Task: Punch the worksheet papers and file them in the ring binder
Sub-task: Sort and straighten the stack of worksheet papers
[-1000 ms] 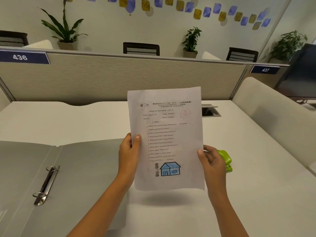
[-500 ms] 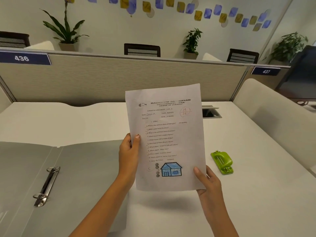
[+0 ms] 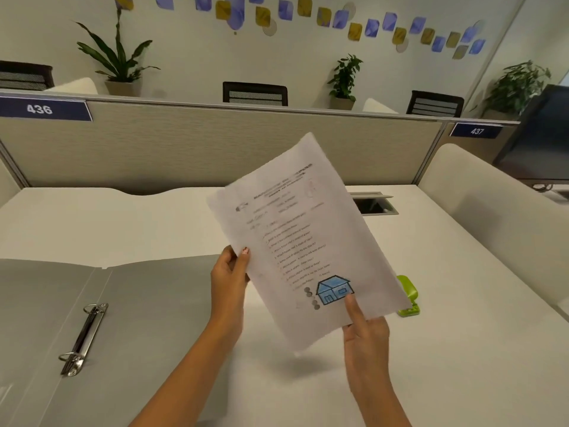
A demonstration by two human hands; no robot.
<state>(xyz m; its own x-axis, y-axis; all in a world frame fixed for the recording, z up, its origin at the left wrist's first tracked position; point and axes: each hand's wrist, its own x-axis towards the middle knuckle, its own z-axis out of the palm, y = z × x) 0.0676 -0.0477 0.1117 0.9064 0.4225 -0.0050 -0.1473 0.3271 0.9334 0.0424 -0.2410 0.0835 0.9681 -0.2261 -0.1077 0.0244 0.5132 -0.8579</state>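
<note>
A single wide-angle camera, worn on the person's head, is looking forward and down across the white desk top (image 3: pixel 123 229), close enough that both bare forearms are entering from the bottom edge. It is facing the beige fabric partition panel (image 3: pixel 191 149) at the desk's far side and is taking in the pale wall with blue and yellow patches (image 3: pixel 308 47) beyond it. The lens is bending straight lines near the frame borders. The open grey ring binder (image 3: pixel 147 318) is lying at the lower left, cut by the frame edge. No second view is sharing the scene.
</note>
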